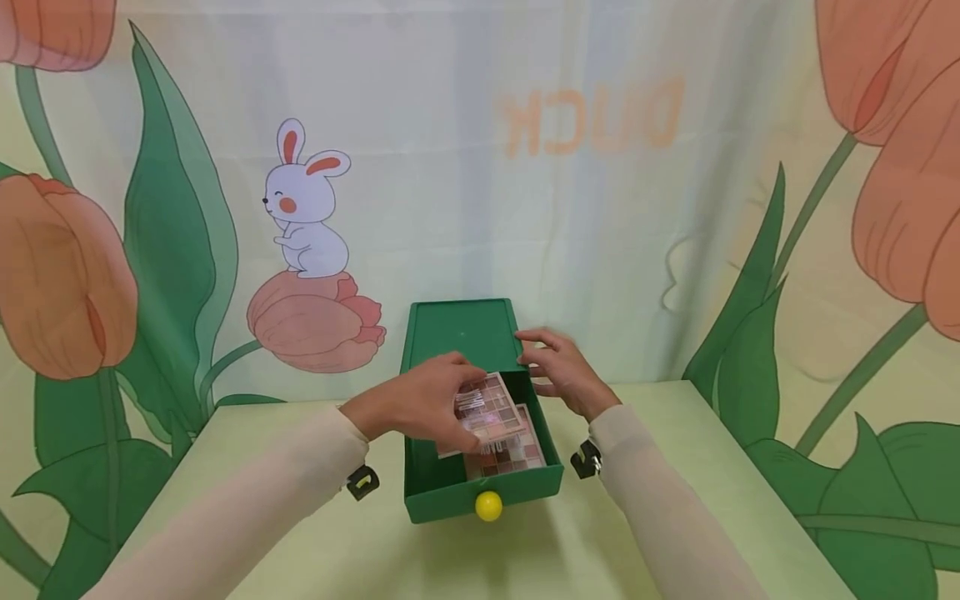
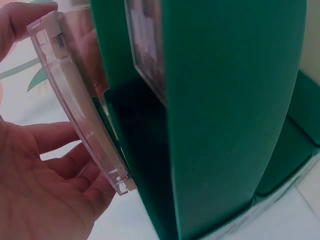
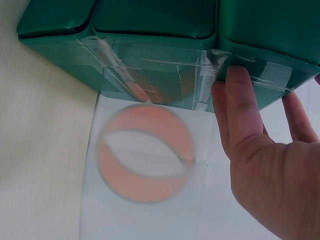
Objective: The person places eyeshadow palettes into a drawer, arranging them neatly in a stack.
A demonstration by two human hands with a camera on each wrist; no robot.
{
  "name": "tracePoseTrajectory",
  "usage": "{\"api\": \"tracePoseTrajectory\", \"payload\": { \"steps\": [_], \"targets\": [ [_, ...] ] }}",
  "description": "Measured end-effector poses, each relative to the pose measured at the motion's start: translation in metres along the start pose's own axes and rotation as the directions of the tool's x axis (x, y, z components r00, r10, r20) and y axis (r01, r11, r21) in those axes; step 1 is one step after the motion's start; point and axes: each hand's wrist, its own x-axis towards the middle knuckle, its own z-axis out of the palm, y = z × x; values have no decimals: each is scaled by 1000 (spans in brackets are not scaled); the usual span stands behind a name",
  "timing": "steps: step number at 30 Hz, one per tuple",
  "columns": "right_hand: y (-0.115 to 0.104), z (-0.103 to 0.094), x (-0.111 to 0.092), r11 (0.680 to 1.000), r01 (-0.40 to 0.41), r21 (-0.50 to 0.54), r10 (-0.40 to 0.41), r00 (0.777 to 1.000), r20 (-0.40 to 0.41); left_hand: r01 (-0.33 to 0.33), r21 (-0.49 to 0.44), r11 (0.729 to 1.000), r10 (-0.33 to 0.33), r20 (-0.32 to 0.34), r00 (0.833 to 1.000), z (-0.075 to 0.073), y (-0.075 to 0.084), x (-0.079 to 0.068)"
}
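My left hand (image 1: 423,398) holds a clear-cased eyeshadow palette (image 1: 493,407) by its edges, tilted over a pulled-out green drawer (image 1: 483,492). In the left wrist view, thumb and fingers span the palette's case (image 2: 82,107). A second eyeshadow palette (image 1: 531,454) lies inside the drawer, partly covered by the held one. The drawer's front carries a round yellow knob (image 1: 489,506). My right hand (image 1: 564,372) is at the right side of the green cabinet (image 1: 463,329). Seen from the right wrist, its straight fingers (image 3: 242,100) touch the taped green side.
The cabinet stands on a pale green table (image 1: 292,475), near a printed curtain (image 1: 450,167) with tulips and a rabbit. Clear tape (image 3: 150,65) runs along the cabinet's side. Black wrist mounts (image 1: 363,482) hang below both sleeves.
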Motion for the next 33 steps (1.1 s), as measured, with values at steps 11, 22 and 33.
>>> {"api": "tracePoseTrajectory", "payload": {
  "steps": [11,22,33],
  "targets": [
    [0,0,-2,1000,2,-17,-2,1000,-11,-22,13,1000,21,55,998,18,4,17],
    [1,0,-2,1000,9,-26,-10,1000,-18,-28,34,999,25,82,996,33,4,26],
    [1,-1,-2,999,15,-37,-16,1000,-13,-49,69,996,44,71,996,41,6,28]
  ]
}}
